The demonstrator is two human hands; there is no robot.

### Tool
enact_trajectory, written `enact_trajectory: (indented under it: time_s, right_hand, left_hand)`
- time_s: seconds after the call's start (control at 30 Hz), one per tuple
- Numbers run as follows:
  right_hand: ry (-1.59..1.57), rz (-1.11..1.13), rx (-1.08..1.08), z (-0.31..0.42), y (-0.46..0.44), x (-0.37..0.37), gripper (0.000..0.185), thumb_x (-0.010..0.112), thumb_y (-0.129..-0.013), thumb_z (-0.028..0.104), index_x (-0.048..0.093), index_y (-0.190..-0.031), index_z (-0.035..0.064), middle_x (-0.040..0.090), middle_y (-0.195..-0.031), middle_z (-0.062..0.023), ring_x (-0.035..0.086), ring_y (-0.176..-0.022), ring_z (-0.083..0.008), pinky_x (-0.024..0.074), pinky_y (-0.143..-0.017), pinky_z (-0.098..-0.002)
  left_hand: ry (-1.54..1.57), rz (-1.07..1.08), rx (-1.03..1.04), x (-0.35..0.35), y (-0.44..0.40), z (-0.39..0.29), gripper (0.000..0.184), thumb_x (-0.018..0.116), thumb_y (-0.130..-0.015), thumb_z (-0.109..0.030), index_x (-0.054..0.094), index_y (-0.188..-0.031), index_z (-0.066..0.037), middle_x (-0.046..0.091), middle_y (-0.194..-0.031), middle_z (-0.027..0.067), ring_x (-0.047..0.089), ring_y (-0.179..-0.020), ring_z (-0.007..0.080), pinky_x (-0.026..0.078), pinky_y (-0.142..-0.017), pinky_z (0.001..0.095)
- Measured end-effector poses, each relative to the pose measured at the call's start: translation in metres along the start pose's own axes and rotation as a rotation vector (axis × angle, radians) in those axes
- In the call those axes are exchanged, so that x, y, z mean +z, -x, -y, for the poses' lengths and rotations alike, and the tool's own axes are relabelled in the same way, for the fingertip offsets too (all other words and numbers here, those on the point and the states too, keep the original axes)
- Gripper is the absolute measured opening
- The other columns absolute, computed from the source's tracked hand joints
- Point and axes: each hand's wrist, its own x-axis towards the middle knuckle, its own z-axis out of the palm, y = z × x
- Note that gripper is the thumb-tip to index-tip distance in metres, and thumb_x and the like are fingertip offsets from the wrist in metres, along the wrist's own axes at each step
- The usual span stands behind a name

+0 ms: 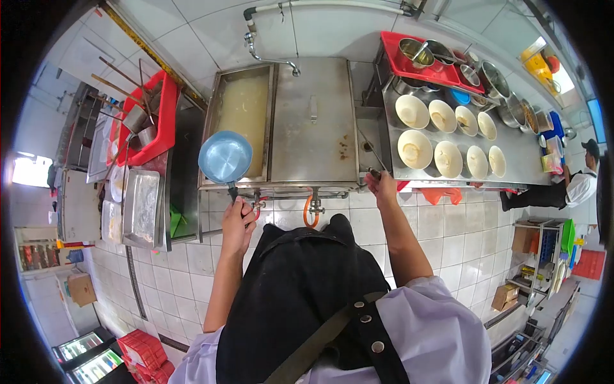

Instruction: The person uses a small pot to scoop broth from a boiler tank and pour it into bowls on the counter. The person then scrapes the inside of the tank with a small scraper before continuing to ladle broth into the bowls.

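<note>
My left hand (238,221) is closed round the dark handle of a round blue pan (225,157). The pan is over the front left of an open steel tank (246,109) of cloudy yellowish liquid; I cannot tell whether they touch. My right hand (382,187) is closed on a long thin metal tool (371,146) whose working end I cannot make out. It is between the lidded part of the tank (313,121) and the steel counter. Nearest to it on that counter are two rows of cream bowls (415,150), several with a little something in the bottom.
A tap (256,48) hangs above the tank. Left stand a red bin (165,121) of long-handled utensils and a metal tray (142,208). At the back right, a red tray (396,54) holds metal pots. A person in a dark cap (581,185) stands far right.
</note>
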Motion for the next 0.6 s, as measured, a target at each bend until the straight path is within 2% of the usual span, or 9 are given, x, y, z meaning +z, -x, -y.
enact_trajectory:
  time_s: [0.07, 0.17, 0.2, 0.27, 0.3, 0.43, 0.57, 0.6]
  right_hand:
    - [0.207, -0.085, -0.077, 0.011, 0.017, 0.01, 0.026, 0.053, -0.1, 0.026, 0.065, -0.102, 0.0027, 0.074, -0.092, -0.0108, 0.074, -0.071, -0.0217, 0.0523, -0.055, -0.0289]
    - [0.235, -0.119, -0.05, 0.009, 0.01, 0.002, 0.026, 0.056, -0.1, 0.027, 0.065, -0.098, 0.0023, 0.073, -0.085, -0.0104, 0.072, -0.064, -0.0212, 0.0509, -0.048, -0.0284]
    - [0.24, -0.116, -0.049, 0.008, 0.002, -0.002, 0.026, 0.056, -0.1, 0.027, 0.065, -0.098, 0.0023, 0.073, -0.085, -0.0104, 0.072, -0.064, -0.0212, 0.0509, -0.048, -0.0284]
    - [0.299, -0.049, -0.026, -0.001, -0.024, -0.016, 0.022, 0.056, -0.101, 0.029, 0.065, -0.101, 0.0084, 0.071, -0.079, -0.0038, 0.068, -0.063, -0.0157, 0.0481, -0.055, -0.0282]
    - [0.286, -0.07, -0.101, -0.011, -0.042, -0.025, 0.027, 0.06, -0.099, 0.029, 0.065, -0.093, 0.0029, 0.071, -0.076, -0.0102, 0.069, -0.059, -0.0184, 0.0462, -0.042, -0.0268]
    - [0.326, -0.052, -0.075, -0.001, -0.054, -0.031, 0.027, 0.062, -0.096, 0.029, 0.064, -0.091, 0.0031, 0.068, -0.072, -0.0099, 0.063, -0.053, -0.0159, 0.0465, -0.042, -0.0274]
    - [0.334, -0.063, -0.034, 0.009, -0.049, -0.018, 0.019, 0.06, -0.095, 0.022, 0.062, -0.1, 0.0043, 0.068, -0.077, -0.0086, 0.067, -0.058, -0.0176, 0.0467, -0.044, -0.0258]
    - [0.382, -0.092, -0.065, 0.01, -0.045, -0.013, 0.018, 0.061, -0.095, 0.021, 0.061, -0.1, 0.004, 0.068, -0.077, -0.0088, 0.067, -0.058, -0.0182, 0.0501, -0.046, -0.0267]
  left_hand:
    - [0.013, 0.001, -0.004, -0.005, -0.002, -0.001, 0.016, 0.052, -0.107, -0.029, 0.053, -0.1, -0.015, 0.044, -0.076, -0.0065, 0.035, -0.056, 0.0024, 0.024, -0.044, 0.0207]
    - [0.008, -0.023, 0.006, -0.011, -0.004, -0.002, 0.016, 0.052, -0.107, -0.028, 0.053, -0.099, -0.015, 0.044, -0.076, -0.0065, 0.035, -0.055, 0.0024, 0.024, -0.044, 0.0205]
    - [0.012, -0.028, 0.006, -0.013, -0.005, -0.001, 0.016, 0.052, -0.107, -0.028, 0.053, -0.099, -0.015, 0.044, -0.076, -0.0065, 0.035, -0.055, 0.0024, 0.024, -0.044, 0.0205]
    - [0.01, -0.029, 0.009, -0.017, -0.008, -0.001, 0.016, 0.051, -0.107, -0.028, 0.052, -0.099, -0.014, 0.044, -0.076, -0.0064, 0.036, -0.055, 0.0024, 0.024, -0.044, 0.0205]
    - [0.009, -0.034, 0.006, -0.018, -0.009, -0.002, 0.016, 0.051, -0.107, -0.028, 0.052, -0.099, -0.014, 0.044, -0.076, -0.0064, 0.036, -0.055, 0.0024, 0.024, -0.044, 0.0205]
    - [0.027, -0.02, -0.009, -0.018, -0.006, -0.004, 0.016, 0.051, -0.107, -0.027, 0.051, -0.099, -0.014, 0.044, -0.077, -0.0064, 0.036, -0.055, 0.0026, 0.024, -0.044, 0.0204]
    - [0.034, -0.046, 0.001, -0.02, -0.005, 0.005, 0.016, 0.051, -0.107, -0.027, 0.05, -0.1, -0.014, 0.044, -0.078, -0.0063, 0.035, -0.055, 0.0026, 0.024, -0.045, 0.0203]
    - [0.037, -0.051, 0.001, -0.02, -0.003, 0.005, 0.016, 0.051, -0.107, -0.027, 0.05, -0.1, -0.014, 0.044, -0.078, -0.0063, 0.035, -0.055, 0.0026, 0.024, -0.045, 0.0203]
